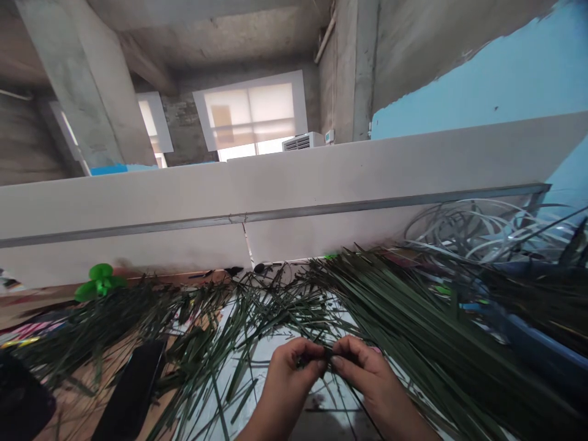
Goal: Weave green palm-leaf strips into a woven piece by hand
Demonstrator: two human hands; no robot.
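My left hand point(288, 381) and my right hand point(373, 378) meet at the front middle, thumbs and fingers pinched nearly tip to tip. Between them is a small dark piece of green leaf strip point(327, 356), mostly hidden by the fingertips. Thin strip ends trail down below the hands. Just beyond lie many loose cut leaf strips point(275, 309), scattered over a white surface point(264, 349). To the right of my right hand stretches a thick bundle of long green leaves point(404, 312).
A black phone-like slab point(133, 392) and a dark round object point(22, 395) lie at the left. Behind them stands a bright green three-lobed thing point(100, 283). On the right are a blue tub point(537, 337) and coiled pale strips point(468, 229). A white partition point(294, 184) closes the back.
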